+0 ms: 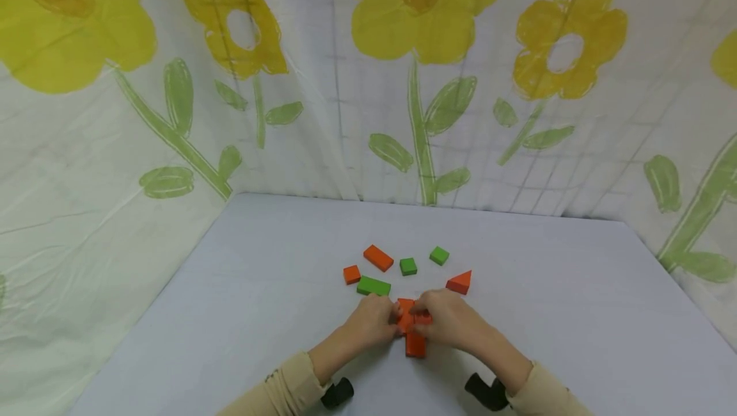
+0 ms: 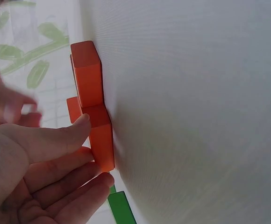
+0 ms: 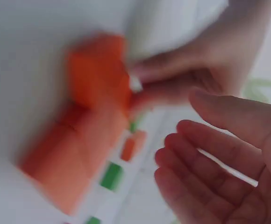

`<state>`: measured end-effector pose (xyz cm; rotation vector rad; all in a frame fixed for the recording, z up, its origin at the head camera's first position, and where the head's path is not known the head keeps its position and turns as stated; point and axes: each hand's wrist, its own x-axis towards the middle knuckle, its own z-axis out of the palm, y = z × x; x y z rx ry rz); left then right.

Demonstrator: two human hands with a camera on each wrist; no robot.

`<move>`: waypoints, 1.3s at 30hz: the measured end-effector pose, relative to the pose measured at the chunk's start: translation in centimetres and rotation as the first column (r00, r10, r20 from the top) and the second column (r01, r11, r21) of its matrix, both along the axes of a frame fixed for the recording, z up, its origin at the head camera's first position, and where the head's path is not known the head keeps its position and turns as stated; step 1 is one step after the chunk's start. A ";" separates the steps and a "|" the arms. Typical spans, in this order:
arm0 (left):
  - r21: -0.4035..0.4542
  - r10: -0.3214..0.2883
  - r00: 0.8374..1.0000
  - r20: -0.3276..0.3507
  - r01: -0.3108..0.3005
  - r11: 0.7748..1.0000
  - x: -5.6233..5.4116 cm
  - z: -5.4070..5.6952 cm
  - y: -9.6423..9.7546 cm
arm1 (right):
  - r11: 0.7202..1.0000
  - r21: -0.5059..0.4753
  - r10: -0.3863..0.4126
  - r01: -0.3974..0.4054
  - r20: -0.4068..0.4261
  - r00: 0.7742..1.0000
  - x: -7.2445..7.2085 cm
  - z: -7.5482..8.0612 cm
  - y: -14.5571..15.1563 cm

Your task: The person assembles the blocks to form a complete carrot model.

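Observation:
Several orange-red blocks stand together in the head view, among them an upper block (image 1: 405, 308) and a lower block (image 1: 416, 345). From the left, my left hand (image 1: 372, 320) pinches one orange-red block (image 2: 103, 142) between thumb and fingers. Another orange-red block (image 2: 89, 79) adjoins it in the left wrist view. My right hand (image 1: 451, 319) hovers at the right side of the group. In the right wrist view its fingers (image 3: 205, 163) are spread and relaxed, apart from the blurred blocks (image 3: 65, 154), with nothing held.
Beyond the hands lie a green oblong block (image 1: 373, 286), a small orange cube (image 1: 352, 274), an orange oblong block (image 1: 378, 258), two green cubes (image 1: 408, 267) and an orange triangular block (image 1: 459, 283). A flower-printed curtain (image 1: 311, 147) hangs behind the white table (image 1: 259, 243).

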<state>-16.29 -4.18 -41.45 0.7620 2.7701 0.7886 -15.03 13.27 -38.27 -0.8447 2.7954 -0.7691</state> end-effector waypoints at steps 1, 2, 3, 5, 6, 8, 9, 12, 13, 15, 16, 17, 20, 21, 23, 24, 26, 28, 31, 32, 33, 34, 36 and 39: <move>0.006 -0.005 1.000 -0.005 0.005 1.000 0.0 0.0 -0.1 | 1.000 0.003 0.003 -0.003 0.000 1.000 -0.8 0.6 -0.3; 0.011 -0.009 1.000 -0.014 0.010 1.000 -0.1 0.0 -0.2 | 1.000 0.004 0.023 -0.023 -0.013 1.000 -1.8 1.1 -0.7; 0.016 -0.012 1.000 -0.019 0.012 1.000 -0.1 0.1 -0.4 | 0.999 0.005 0.046 -0.046 -0.023 0.999 -2.9 1.4 -1.1; 0.019 -0.021 0.999 -0.034 0.021 1.000 -0.2 0.1 -0.5 | 0.995 0.027 0.100 -0.099 -0.040 0.994 -5.2 1.6 -2.0; 0.022 -0.024 0.999 -0.039 0.025 0.999 -0.2 0.0 -0.6 | 0.992 0.044 0.118 -0.116 -0.040 0.992 -6.3 1.6 -2.5; 0.028 -0.034 0.998 -0.050 0.035 0.999 -0.2 -0.2 -0.6 | 0.987 0.084 0.141 -0.138 -0.035 0.989 -8.2 1.5 -3.6; 0.035 -0.039 0.998 -0.053 0.041 0.999 -0.3 -0.3 -0.6 | 0.983 0.115 0.145 -0.141 -0.030 0.989 -9.0 1.3 -4.2; 0.035 -0.069 0.995 -0.076 0.072 0.997 -0.3 -0.5 -0.5 | 0.968 0.204 0.147 -0.146 0.011 0.989 -11.0 0.7 -5.7; 0.032 -0.076 0.993 -0.085 0.079 0.996 -0.3 -0.4 -0.5 | 0.961 0.230 0.153 -0.153 0.018 0.988 -11.4 0.5 -6.3; 0.022 -0.086 0.991 -0.106 0.089 0.996 -0.3 -0.4 -0.4 | 0.946 0.272 0.176 -0.177 0.029 0.984 -12.1 0.2 -7.2; 0.017 -0.091 0.989 -0.115 0.093 0.996 -0.2 -0.4 -0.3 | 0.942 0.279 0.185 -0.188 0.036 0.982 -12.3 0.1 -7.6; 0.019 -0.088 0.988 -0.124 0.091 0.996 -0.2 -0.4 -0.3 | 0.937 0.288 0.194 -0.199 0.046 0.980 -12.5 0.0 -8.1; 0.019 -0.095 0.984 -0.148 0.099 0.995 0.0 -0.4 -0.2 | 0.927 0.296 0.223 -0.230 0.057 0.973 -12.8 -0.6 -8.9; 0.017 -0.097 0.983 -0.154 0.101 0.995 0.0 -0.4 -0.1 | 0.925 0.302 0.225 -0.233 0.062 0.972 -12.8 -0.8 -9.1; 0.015 -0.096 0.984 -0.151 0.099 0.995 0.1 -0.4 0.0 | 0.921 0.307 0.232 -0.240 0.062 0.971 -12.7 -1.0 -9.4; 0.012 -0.091 0.985 -0.148 0.094 0.996 0.1 -0.3 0.1 | 0.920 0.308 0.239 -0.243 0.051 0.970 -12.7 -1.1 -9.5; -0.002 -0.079 0.987 -0.141 0.080 0.997 0.1 -0.3 0.1 | 0.919 0.314 0.235 -0.238 0.047 0.971 -12.4 -1.0 -9.8; -0.013 -0.068 0.989 -0.131 0.067 0.998 0.1 -0.2 0.2 | 0.918 0.320 0.236 -0.235 0.036 0.971 -12.3 -1.2 -9.9; -0.022 -0.054 0.991 -0.120 0.052 0.998 0.2 -0.2 0.1 | 0.916 0.333 0.225 -0.223 0.033 0.974 -12.2 -1.2 -9.9; -0.022 -0.053 0.992 -0.117 0.051 0.998 0.2 -0.2 0.1 | 0.916 0.335 0.224 -0.222 0.033 0.974 -12.2 -1.2 -10.0; -0.022 -0.055 0.991 -0.121 0.052 0.998 0.2 -0.2 0.1 | 0.915 0.338 0.222 -0.220 0.031 0.974 -12.1 -1.1 -10.0; -0.019 -0.056 0.991 -0.122 0.054 0.998 0.2 -0.2 0.0 | 0.918 0.333 0.219 -0.215 0.027 0.975 -12.1 -1.1 -10.0; -0.013 -0.060 0.990 -0.131 0.059 0.998 0.2 -0.3 -0.1 | 0.925 0.318 0.216 -0.209 0.013 0.976 -12.0 -0.9 -9.9; 0.000 -0.062 0.988 -0.142 0.063 0.998 0.0 -0.4 -0.3 | 0.942 0.271 0.213 -0.200 -0.022 0.977 -12.1 -0.6 -9.6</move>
